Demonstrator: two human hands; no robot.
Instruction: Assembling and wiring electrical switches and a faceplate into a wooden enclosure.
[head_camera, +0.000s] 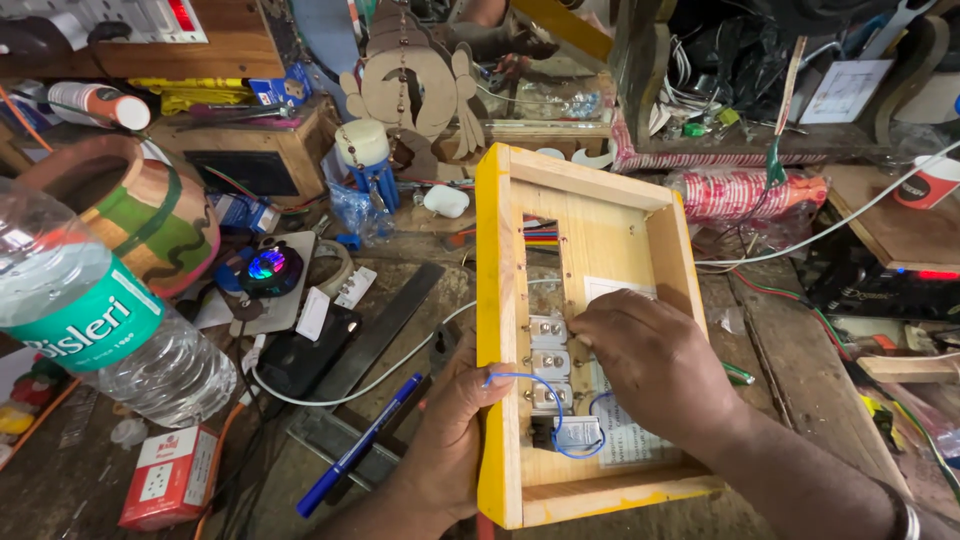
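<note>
Left hand (455, 435) clamps the yellow-edged wooden box (500, 300) by its left wall, thumb hooked over the rim. Right hand (650, 360) rests inside with its fingers pinched at the white switch modules (548, 360); what they hold, cannot tell. Advisable: brace box firmly, keep the blue wire (555, 415) unsnagged. Box sits tilted on the cluttered workbench (780, 370), open, pale inside.

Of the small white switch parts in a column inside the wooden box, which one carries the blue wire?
The lowest part, nearest the box's bottom edge: the blue wire loops around it. The three above it show only screws.
</note>
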